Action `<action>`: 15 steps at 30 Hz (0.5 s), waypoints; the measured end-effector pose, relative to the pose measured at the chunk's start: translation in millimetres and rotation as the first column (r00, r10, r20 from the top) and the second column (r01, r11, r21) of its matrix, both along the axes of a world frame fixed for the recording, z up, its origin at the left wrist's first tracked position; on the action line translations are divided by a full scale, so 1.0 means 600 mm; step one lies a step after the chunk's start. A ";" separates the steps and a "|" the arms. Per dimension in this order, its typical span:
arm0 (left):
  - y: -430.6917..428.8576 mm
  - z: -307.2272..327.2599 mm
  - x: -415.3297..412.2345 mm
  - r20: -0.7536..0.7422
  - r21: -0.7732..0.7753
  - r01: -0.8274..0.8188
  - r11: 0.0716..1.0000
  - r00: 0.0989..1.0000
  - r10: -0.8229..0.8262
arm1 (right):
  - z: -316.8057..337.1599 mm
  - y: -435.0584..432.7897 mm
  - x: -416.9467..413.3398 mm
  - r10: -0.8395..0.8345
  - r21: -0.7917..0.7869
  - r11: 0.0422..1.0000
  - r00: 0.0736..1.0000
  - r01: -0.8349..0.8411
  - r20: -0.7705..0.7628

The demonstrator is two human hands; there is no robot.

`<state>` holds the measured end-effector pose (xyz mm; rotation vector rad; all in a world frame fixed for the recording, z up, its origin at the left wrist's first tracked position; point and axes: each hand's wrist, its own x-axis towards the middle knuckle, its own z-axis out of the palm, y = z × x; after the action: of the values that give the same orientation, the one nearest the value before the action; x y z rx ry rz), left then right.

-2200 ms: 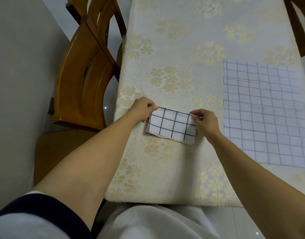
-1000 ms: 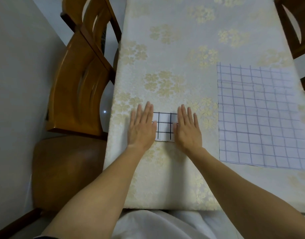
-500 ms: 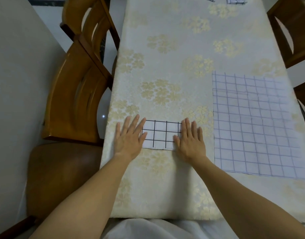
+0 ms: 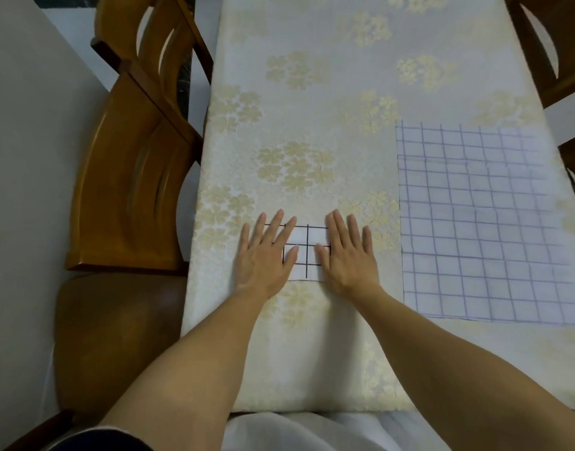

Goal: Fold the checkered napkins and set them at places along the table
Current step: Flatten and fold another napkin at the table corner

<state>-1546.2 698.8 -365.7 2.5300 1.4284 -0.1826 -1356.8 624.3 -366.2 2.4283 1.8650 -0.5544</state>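
Both my hands lie flat, palms down, fingers straight and slightly spread. Neither grips anything.

Left hand (image 4: 263,257) covers the left part of the folded napkin (image 4: 303,255). Right hand (image 4: 348,255) covers its right part. Both press it onto the surface (image 4: 328,340).

Only a narrow strip of the folded napkin shows between the hands: white with black grid lines. My thumbs point toward each other over that strip and do not touch. The folded napkin sits in the near-left part of the surface, closer to the left edge than the right. Its near edge runs straight across.

To the right an open napkin (image 4: 481,222) lies flat, white with bluish grid lines. It is near my right hand but apart from it, and far larger than the folded one. Its right side reaches toward the right edge.

The surface carries a cream cloth with pale gold flower clusters. A wooden chair (image 4: 126,190) stands close along the left edge. Part of another chair (image 4: 546,53) shows at far right.
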 end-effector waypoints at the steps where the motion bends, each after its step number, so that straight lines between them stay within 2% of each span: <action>1: 0.002 0.001 -0.009 -0.001 0.000 -0.023 1.000 1.000 0.023 | 0.001 -0.003 0.006 -0.002 -0.001 1.000 1.000 0.002 0.003; 7: 0.028 0.011 -0.070 -0.017 -0.047 -0.022 0.999 1.000 0.021 | 0.008 -0.004 0.019 0.001 -0.034 0.999 1.000 -0.001 -0.022; 9: 0.027 0.016 -0.063 -0.012 -0.058 -0.041 0.997 0.999 0.041 | 0.015 0.006 0.017 -0.034 0.041 0.999 0.999 0.035 -0.024; 12: 0.029 0.038 -0.034 0.170 -0.059 -0.158 0.986 0.971 0.166 | 0.028 0.030 0.024 -0.071 0.201 0.978 0.997 0.063 0.035; 13: 0.034 0.047 -0.021 0.228 -0.042 -0.161 0.986 0.959 0.167 | 0.033 0.040 0.025 -0.063 0.205 0.977 0.997 0.053 0.043; 15: 0.052 0.063 0.006 0.236 -0.034 -0.072 0.997 0.969 0.078 | 0.047 0.063 0.022 -0.012 0.153 0.988 1.000 0.008 0.027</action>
<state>-1542.5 730.1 -327.8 2.3774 1.4135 0.1111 -1343.7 662.1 -337.8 2.5254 1.9542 -0.3886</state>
